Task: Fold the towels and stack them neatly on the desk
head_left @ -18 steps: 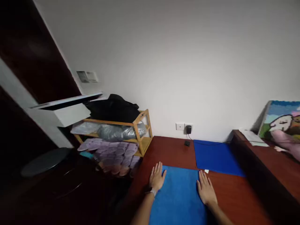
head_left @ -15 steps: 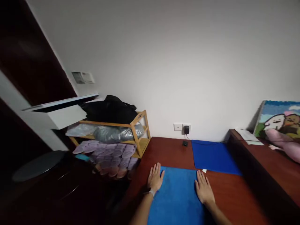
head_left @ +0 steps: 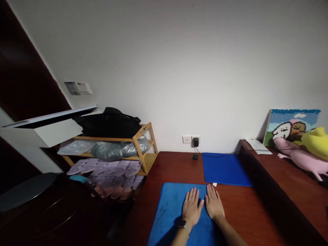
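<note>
My left hand point(head_left: 191, 207) lies flat on a blue towel-like mat point(head_left: 171, 212), fingers spread, near the mat's middle. My right hand point(head_left: 214, 203) rests right beside it, its fingertips at the mat's far right corner. Neither hand holds anything. Beyond them, a darker blue mat point(head_left: 225, 169) lies on the reddish-brown wood surface point(head_left: 174, 167), and a small white tag point(head_left: 214, 184) sits at its near edge.
A bamboo shoe rack point(head_left: 143, 150) with folded bags and lilac slippers stands left. A dark raised ledge point(head_left: 266, 184) runs along the right, carrying plush toys and a picture. A small black object point(head_left: 195, 157) lies by the wall socket's charger.
My hands have slid toward each other and now sit side by side; the left hand left the mat's left edge. The view has turned, shifting the room's contents left and showing more of the ledge.
</note>
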{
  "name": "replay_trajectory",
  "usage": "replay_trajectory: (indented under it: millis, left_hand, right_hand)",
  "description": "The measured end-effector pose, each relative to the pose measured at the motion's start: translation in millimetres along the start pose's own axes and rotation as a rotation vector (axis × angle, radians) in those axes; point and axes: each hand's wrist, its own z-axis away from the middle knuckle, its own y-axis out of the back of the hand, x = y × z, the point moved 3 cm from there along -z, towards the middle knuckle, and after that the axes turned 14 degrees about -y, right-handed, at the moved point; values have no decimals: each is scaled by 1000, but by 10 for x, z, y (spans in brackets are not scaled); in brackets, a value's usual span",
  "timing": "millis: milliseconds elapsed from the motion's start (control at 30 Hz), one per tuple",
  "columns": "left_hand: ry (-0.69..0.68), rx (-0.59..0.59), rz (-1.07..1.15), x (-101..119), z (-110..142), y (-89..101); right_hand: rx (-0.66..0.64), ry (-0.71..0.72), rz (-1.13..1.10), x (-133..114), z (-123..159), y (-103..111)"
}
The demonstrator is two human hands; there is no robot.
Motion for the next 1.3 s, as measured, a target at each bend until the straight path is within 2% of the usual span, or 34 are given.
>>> replay_trajectory:
  millis: [133, 200, 267, 367, 500, 600, 700, 867, 1000, 1067, 1133, 1233, 1300]
  left_hand:
    - [218, -8, -105, -851, 516, 323]
    - [299, 18, -152, -1180, 794, 460]
    - [325, 50, -185, -1362, 997, 526]
    - [326, 75, -206, -1422, 1116, 521]
    - [322, 91, -206, -1362, 1095, 505]
    - [323, 84, -197, -1325, 1084, 529]
    - [327, 64, -187, -1302, 1084, 541]
    - [329, 42, -171, -1320, 1073, 580]
    - [341, 67, -183, -1253, 1087, 702]
    - [308, 116, -196, -1049, 1068, 732]
    - [188, 147, -163, -691, 1001, 677]
    - [-33, 110, -35, -54, 858, 455]
    - [-68, 62, 31, 228, 800, 318]
  right_hand:
    - [-1, -22, -36, -9, 16, 28]
    - [0, -24, -47, -2, 23, 16]
    - [0, -24, -51, 7, 24, -10]
    - [3, -26, -26, 12, 17, -47]
    - [3, -42, 26, -7, 27, -22]
    - [15, -57, 68, -39, 152, 28]
    - [59, -15, 92, -54, 451, 13]
    - [90, 10, 37, 103, 1045, -209]
    - [51, -11, -2, 226, 1223, -298]
    - [42, -12, -16, 227, 1230, -270]
    - [37, -18, -11, 208, 1225, -227]
    - [29, -17, -1, 179, 1229, -177]
    - [21, -13, -6, 170, 1240, -155]
